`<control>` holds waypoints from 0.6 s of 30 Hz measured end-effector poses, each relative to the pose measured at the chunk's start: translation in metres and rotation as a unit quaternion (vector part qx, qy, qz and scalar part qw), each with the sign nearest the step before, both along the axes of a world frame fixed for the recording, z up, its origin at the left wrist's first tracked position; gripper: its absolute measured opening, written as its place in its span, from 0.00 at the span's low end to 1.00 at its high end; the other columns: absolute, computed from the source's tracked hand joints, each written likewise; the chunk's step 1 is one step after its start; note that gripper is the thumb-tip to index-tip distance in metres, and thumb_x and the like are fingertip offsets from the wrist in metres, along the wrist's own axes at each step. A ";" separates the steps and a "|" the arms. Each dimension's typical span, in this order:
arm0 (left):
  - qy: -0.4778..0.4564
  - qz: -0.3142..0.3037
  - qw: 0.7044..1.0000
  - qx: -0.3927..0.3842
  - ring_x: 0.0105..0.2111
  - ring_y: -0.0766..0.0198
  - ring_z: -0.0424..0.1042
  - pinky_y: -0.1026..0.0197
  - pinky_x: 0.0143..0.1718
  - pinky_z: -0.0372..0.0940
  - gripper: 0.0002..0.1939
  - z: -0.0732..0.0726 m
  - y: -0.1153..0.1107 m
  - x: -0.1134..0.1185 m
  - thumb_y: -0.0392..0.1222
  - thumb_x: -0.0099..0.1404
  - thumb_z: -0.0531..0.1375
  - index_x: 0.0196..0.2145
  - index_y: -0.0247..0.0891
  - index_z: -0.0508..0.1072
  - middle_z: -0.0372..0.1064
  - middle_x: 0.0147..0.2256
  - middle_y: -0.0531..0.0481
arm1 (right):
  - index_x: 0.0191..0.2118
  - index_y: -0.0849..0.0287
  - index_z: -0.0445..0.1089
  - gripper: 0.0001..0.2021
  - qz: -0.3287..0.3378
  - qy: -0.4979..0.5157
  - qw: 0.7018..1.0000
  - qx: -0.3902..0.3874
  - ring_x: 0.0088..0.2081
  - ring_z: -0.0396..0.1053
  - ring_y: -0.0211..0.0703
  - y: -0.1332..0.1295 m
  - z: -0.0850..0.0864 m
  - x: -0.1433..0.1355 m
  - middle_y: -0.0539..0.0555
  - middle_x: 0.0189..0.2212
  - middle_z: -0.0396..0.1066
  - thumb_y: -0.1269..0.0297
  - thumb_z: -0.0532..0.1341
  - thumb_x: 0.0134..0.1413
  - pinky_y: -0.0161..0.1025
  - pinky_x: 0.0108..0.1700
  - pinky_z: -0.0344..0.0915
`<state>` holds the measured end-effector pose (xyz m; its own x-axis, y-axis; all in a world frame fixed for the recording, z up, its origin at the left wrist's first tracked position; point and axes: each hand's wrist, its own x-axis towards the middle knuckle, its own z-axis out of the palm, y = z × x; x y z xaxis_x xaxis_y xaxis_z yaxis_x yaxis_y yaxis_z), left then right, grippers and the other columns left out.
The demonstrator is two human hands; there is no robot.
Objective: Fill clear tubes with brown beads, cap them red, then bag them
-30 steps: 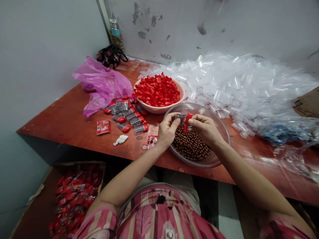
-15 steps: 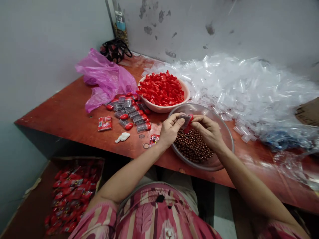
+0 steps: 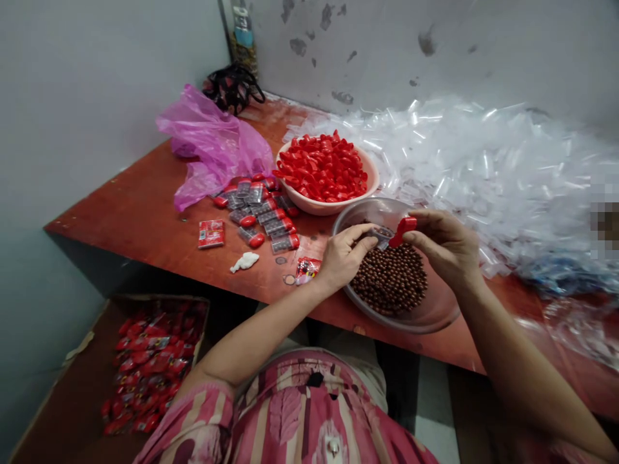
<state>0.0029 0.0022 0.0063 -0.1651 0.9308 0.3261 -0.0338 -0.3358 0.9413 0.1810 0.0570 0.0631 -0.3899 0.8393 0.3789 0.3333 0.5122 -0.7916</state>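
Observation:
My left hand (image 3: 344,258) pinches a small clear tube (image 3: 382,234) filled with brown beads. My right hand (image 3: 445,245) presses a red cap (image 3: 403,229) against the tube's right end. Both hands hover over a clear bowl (image 3: 435,309) holding several brown beads (image 3: 391,280). Just behind it stands a pinkish bowl (image 3: 333,205) heaped with red caps (image 3: 323,166).
Several filled, red-capped tubes (image 3: 264,216) lie left of the bowls, by a red packet (image 3: 211,233), a white scrap (image 3: 244,261) and a pink plastic bag (image 3: 213,145). A big pile of empty clear tubes (image 3: 483,161) covers the right. A box of finished pieces (image 3: 145,367) sits on the floor.
The view has shifted, so everything sits a little further right. The red cap went from upright between my fingers to lying against the tube's end, and my right hand moved rightward.

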 end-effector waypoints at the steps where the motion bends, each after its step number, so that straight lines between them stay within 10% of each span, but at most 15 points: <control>1: 0.016 0.004 1.000 0.004 0.44 0.59 0.74 0.58 0.49 0.66 0.11 0.001 0.000 0.001 0.38 0.64 0.59 0.43 0.40 0.77 0.77 0.43 0.48 | 0.46 0.49 0.73 0.15 0.015 -0.041 0.998 0.038 0.35 0.74 0.46 -0.001 0.005 0.002 0.52 0.37 0.77 0.61 0.67 0.51 0.44 0.40 0.71; 18: 0.191 -0.001 0.978 0.080 0.41 0.59 0.76 0.58 0.46 0.69 0.12 -0.008 -0.011 0.008 0.38 0.65 0.57 0.43 0.41 0.78 0.78 0.40 0.46 | 0.43 0.56 0.71 0.10 0.128 -0.316 0.893 0.294 0.31 0.69 0.42 -0.009 -0.006 0.014 0.55 0.29 0.72 0.67 0.54 0.61 0.37 0.32 0.64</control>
<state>0.0108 -0.0088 -0.0021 0.0001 0.8627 0.5057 0.3092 -0.4809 0.8205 0.1953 0.0480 0.0573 -0.8326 0.4201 0.3610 0.4306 0.9009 -0.0554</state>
